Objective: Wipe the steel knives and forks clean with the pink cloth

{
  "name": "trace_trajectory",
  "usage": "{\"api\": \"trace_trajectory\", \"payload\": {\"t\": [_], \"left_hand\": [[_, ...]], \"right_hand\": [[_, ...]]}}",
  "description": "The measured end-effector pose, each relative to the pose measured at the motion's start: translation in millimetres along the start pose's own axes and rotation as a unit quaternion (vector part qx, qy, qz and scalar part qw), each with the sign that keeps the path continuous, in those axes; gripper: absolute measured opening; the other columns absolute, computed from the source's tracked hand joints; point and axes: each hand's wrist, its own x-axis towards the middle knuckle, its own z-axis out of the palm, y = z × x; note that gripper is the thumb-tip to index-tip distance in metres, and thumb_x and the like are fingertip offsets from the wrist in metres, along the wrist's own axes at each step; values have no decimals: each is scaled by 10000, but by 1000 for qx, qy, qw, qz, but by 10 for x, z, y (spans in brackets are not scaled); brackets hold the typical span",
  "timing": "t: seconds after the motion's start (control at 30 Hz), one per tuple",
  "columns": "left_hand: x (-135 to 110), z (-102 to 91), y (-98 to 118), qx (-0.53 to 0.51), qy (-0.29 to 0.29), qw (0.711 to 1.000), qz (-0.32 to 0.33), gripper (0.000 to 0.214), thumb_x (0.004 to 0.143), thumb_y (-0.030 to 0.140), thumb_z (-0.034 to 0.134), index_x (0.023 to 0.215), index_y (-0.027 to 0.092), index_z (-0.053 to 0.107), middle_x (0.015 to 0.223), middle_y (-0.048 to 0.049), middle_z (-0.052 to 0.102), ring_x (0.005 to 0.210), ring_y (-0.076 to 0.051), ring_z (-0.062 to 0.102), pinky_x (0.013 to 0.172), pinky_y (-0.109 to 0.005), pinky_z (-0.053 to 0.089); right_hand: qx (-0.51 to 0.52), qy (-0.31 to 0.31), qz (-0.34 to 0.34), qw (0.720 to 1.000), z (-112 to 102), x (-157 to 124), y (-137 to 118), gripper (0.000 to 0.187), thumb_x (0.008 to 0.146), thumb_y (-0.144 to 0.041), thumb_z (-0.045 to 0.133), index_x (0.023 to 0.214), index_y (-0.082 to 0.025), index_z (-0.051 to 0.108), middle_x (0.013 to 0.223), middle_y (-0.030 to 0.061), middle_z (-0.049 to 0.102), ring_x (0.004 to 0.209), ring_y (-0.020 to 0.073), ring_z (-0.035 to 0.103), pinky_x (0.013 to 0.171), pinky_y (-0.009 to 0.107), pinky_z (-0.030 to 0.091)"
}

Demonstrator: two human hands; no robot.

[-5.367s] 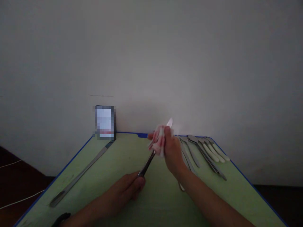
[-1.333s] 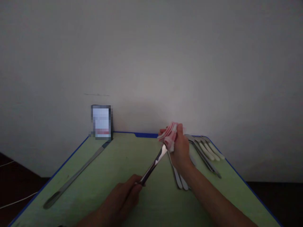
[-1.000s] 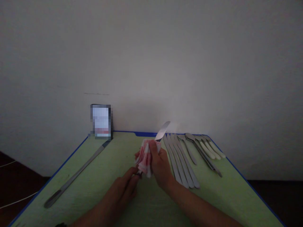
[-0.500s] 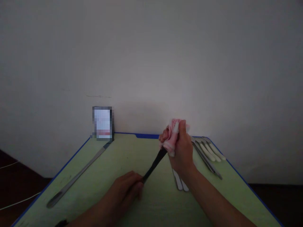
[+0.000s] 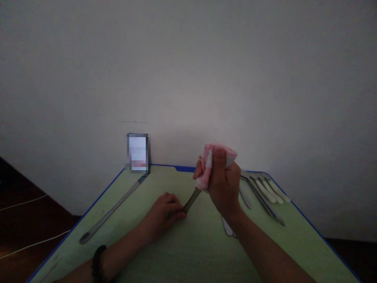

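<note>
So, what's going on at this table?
A person's left hand holds one end of a piece of metal cutlery, while the right hand grips a pink-and-white cloth around its far part. More cutlery lies to the right on the green table, some with cream handles. A long utensil lies to the left, near a lit screen.

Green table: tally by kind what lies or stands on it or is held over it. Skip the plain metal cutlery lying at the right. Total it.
White-handled utensils: 3
Plain metal utensils: 2, one lying at the left, one in the left hand
Pink-and-white cloth in the right hand: 1
Lit screen: 1
Total: 7
</note>
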Motion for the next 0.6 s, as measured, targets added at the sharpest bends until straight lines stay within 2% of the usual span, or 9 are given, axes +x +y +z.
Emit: {"api": "trace_trajectory", "payload": {"t": [0.17, 0.27, 0.4, 0.5, 0.6], "left_hand": [[-3, -33, 36, 30, 27, 998, -45, 149, 818, 338, 620, 839, 206, 686, 896, -50, 638, 884, -216, 542, 805, -336, 382], [7, -63, 59, 75, 45, 993, -82, 229, 781, 410, 642, 768, 181, 639, 822, -38, 635, 821, -218, 540, 769, -346, 358], [-22, -101, 0, 69, 12, 993, -94, 260, 773, 404, 620, 678, 168, 564, 694, -6, 575, 698, -183, 501, 673, -306, 356], [-42, -214, -87, -15, 6, 996, -87, 172, 833, 331, 531, 833, 163, 561, 741, -4, 562, 693, -164, 504, 648, -283, 398], [69, -441, -61, -99, 94, 987, -82, 238, 896, 326, 440, 1040, 153, 517, 882, -48, 584, 812, -176, 555, 746, -322, 451]], "right_hand": [[-19, -14, 18, 1000, 7, -100, 242, 570, 876, -615, 317, 588, -181, 548, 482, 1, 553, 397, 98, 512, 394, 206, 391], [-49, -33, 43, 997, 8, -223, 490, 556, 876, -610, 336, 581, -184, 539, 489, 4, 559, 411, 97, 518, 408, 200, 385], [-96, -72, 76, 990, 0, -361, 779, 554, 887, -598, 323, 563, -190, 513, 481, -6, 542, 416, 90, 504, 445, 198, 386], [-100, -85, 84, 988, -31, -332, 838, 549, 889, -600, 310, 565, -196, 494, 470, -16, 521, 408, 90, 488, 443, 196, 379], [-103, -89, 82, 987, -56, -182, 758, 536, 875, -610, 331, 577, -197, 500, 466, -24, 506, 392, 88, 462, 424, 192, 359]]}}
